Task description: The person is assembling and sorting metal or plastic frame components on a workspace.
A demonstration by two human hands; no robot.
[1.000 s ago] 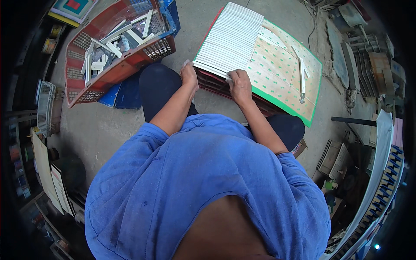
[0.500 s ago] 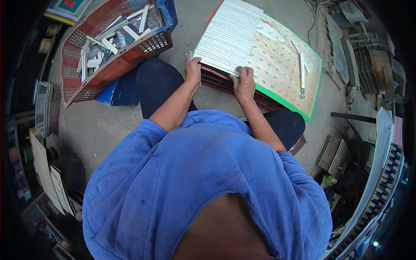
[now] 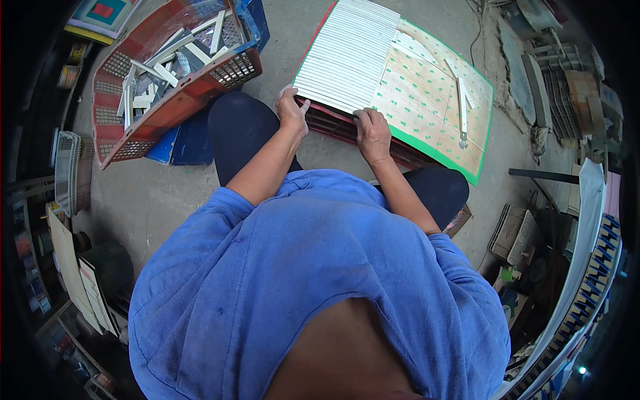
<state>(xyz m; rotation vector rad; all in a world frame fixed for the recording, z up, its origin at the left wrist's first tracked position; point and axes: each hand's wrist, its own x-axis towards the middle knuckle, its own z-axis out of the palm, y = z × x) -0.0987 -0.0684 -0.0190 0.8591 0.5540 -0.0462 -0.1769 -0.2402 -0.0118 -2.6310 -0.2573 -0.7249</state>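
White strips (image 3: 347, 50) lie side by side in a tight row on the left part of a green-edged board (image 3: 421, 83). At the row's near left corner is my left hand (image 3: 292, 115), fingers bent over the edge and thumb toward me. My right hand (image 3: 374, 137) is curled against the near right end of the same row, its fingertips partly hidden. A thin white hinged tool (image 3: 462, 107) rests on the bare, green-dotted side of the board. Beneath the board, a dark red crate (image 3: 331, 125) shows between my hands.
To my left, a red plastic basket (image 3: 180, 107) holds loose white and grey strips (image 3: 167, 55) and sits on a blue crate (image 3: 190, 143). My knees flank the board's near side. Crates (image 3: 510, 233) and a dark bar (image 3: 543, 176) stand at the right.
Both hands have shifted slightly left along the near edge of the strips. My right fingers are more curled than before, and my left thumb sits a little lower.
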